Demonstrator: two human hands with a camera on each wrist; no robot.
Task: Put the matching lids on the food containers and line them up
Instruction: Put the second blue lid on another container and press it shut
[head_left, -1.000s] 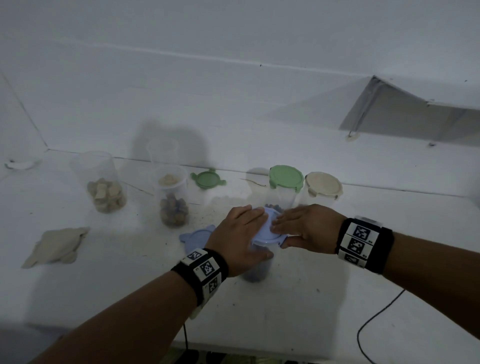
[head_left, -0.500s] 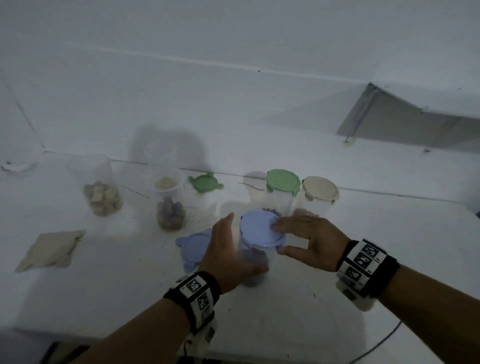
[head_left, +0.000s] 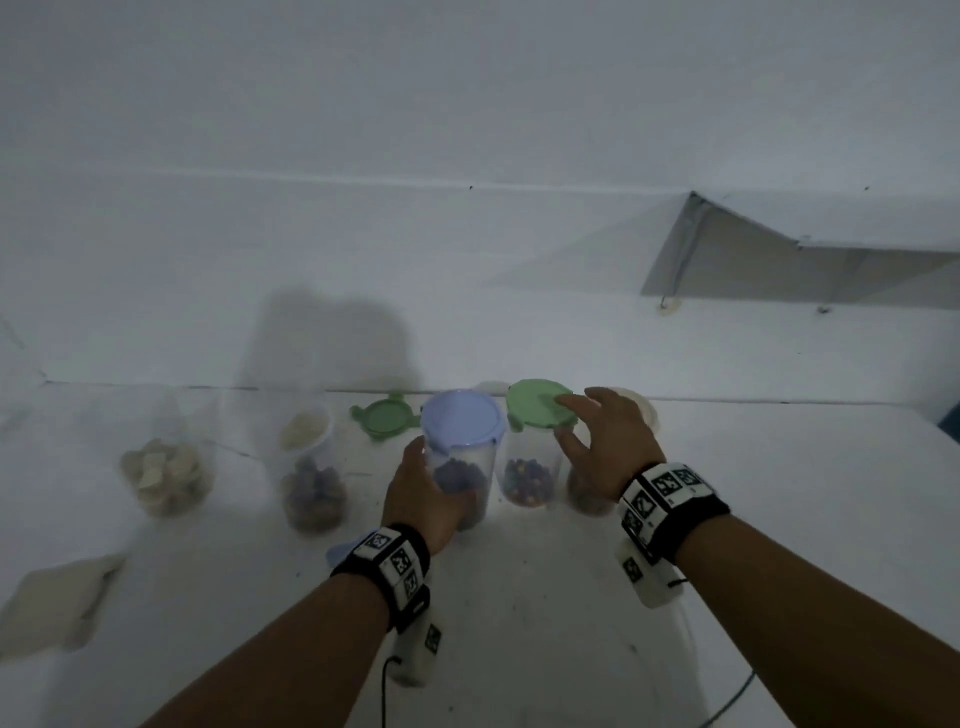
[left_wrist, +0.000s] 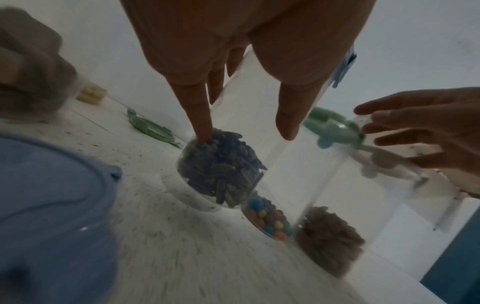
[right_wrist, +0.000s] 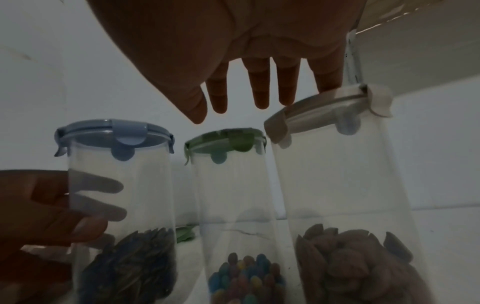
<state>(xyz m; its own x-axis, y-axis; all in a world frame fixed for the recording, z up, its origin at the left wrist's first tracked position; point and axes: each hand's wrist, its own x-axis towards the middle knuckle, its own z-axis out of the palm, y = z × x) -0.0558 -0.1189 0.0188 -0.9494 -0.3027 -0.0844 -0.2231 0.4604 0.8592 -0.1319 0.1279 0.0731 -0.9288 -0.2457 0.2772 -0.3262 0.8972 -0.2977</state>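
Observation:
My left hand (head_left: 423, 486) grips the clear container with the blue lid (head_left: 460, 454), which holds dark seeds (left_wrist: 221, 174). It stands just left of the green-lidded container (head_left: 535, 447) of coloured candies (left_wrist: 270, 222). A beige-lidded container (right_wrist: 337, 164) of brown nuts stands right of that. My right hand (head_left: 597, 431) is open with straight fingers (right_wrist: 261, 90) over the green and beige lids; whether it touches them I cannot tell. In the right wrist view all three lids sit on their containers, with my left hand's fingers (right_wrist: 98, 185) seen through the blue one.
Two lidless containers (head_left: 311, 467) (head_left: 166, 478) stand to the left. A loose green lid (head_left: 384, 415) lies by the wall, a loose blue lid (left_wrist: 52, 195) under my left wrist, and a beige lid (head_left: 57, 603) at the front left. The wall runs close behind the row.
My left hand carried the blue-lidded container back beside the green-lidded one. My right hand left the blue lid and moved right, over the green lid.

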